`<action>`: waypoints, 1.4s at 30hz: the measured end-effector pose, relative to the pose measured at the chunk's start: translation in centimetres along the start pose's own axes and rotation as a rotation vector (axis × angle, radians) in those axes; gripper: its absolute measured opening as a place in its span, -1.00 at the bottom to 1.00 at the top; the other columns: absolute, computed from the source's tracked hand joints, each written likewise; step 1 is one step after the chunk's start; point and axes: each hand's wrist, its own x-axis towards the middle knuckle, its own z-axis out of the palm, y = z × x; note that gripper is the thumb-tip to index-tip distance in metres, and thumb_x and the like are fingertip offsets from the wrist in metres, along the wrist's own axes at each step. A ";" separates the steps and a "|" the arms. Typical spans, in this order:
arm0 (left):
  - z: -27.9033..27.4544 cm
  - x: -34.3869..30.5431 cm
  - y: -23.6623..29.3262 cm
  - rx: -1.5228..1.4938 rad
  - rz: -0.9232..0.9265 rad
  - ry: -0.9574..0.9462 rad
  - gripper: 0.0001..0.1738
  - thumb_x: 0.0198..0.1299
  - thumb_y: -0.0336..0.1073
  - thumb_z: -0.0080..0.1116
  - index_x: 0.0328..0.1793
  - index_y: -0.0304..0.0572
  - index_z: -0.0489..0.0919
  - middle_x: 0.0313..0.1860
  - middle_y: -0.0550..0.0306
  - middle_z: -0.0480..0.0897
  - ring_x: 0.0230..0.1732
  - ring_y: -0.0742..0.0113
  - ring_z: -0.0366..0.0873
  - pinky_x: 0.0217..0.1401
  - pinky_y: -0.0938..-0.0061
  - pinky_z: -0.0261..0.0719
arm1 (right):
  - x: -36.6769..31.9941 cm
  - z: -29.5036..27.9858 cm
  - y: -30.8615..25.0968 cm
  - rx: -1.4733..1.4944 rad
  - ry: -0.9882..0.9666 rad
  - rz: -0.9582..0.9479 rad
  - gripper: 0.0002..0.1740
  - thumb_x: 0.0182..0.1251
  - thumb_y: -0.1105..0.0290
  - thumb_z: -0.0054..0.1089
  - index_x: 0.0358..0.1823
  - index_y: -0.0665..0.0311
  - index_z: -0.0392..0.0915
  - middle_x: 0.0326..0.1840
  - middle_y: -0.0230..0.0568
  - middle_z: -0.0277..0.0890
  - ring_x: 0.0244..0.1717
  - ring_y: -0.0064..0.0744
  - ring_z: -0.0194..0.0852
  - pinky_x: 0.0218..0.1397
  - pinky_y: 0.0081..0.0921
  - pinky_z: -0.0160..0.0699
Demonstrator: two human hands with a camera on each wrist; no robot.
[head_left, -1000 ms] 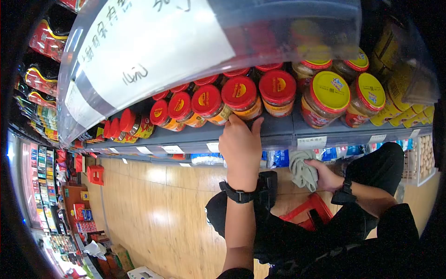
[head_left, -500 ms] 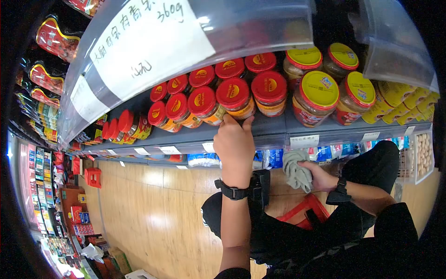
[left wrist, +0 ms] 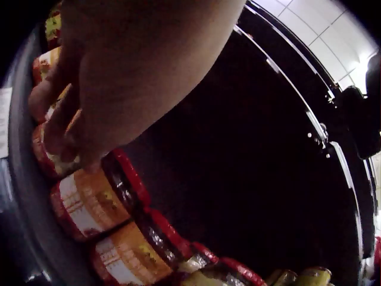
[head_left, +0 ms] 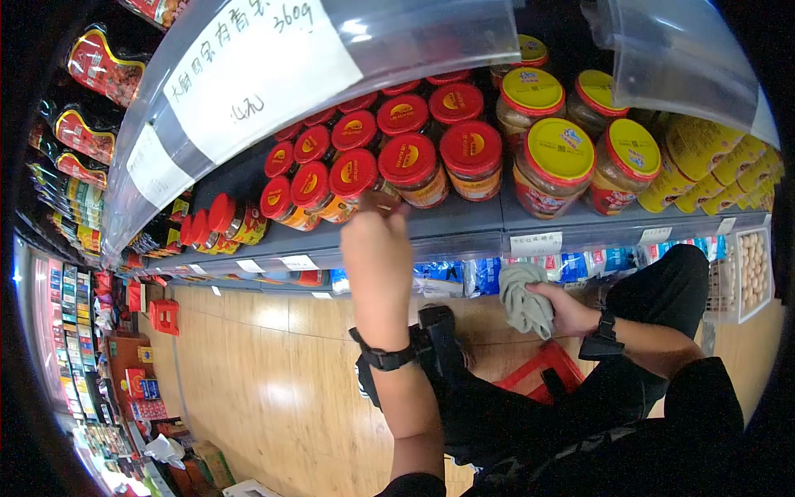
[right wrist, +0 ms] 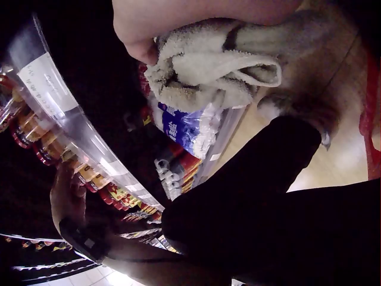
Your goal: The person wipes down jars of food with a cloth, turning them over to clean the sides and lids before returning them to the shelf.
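In the head view, my left hand (head_left: 377, 261) is at the front of a red-lidded glass jar (head_left: 351, 168) in the shelf's front row. Its bent fingers and thumb grip the jar low on the front, partly blurred. The left wrist view has the fingers (left wrist: 56, 128) against orange-labelled jars (left wrist: 89, 202). Lower and to the right, my right hand (head_left: 571, 311) grips a bunched grey-green cloth (head_left: 526, 302) below the shelf edge. The right wrist view shows the cloth's terry loops (right wrist: 202, 71) hanging from the hand.
A clear plastic guard with a handwritten price sheet (head_left: 257, 62) overhangs the jars. Yellow-lidded jars (head_left: 560, 151) and yellow cans (head_left: 691, 166) stand to the right. Blue packets (head_left: 484, 277) lie below. A red stool (head_left: 542, 373) and an egg crate (head_left: 749, 277) are nearby.
My left hand has moved left along the front row, from the jar beside it to this one. The right hand keeps hold of the cloth; the head view has shifted slightly.
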 end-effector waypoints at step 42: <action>-3.3 1.2 -1.3 0.160 0.133 0.276 -0.81 0.17 -0.33 0.28 -0.11 -0.17 0.74 -0.11 0.01 0.70 -0.17 -0.08 0.67 -0.15 0.20 0.60 | -0.8 0.3 -0.2 -0.035 0.013 -0.024 -0.50 0.38 0.37 0.15 0.32 0.28 0.38 0.13 -0.22 0.59 0.07 -0.32 0.64 0.13 -0.33 0.66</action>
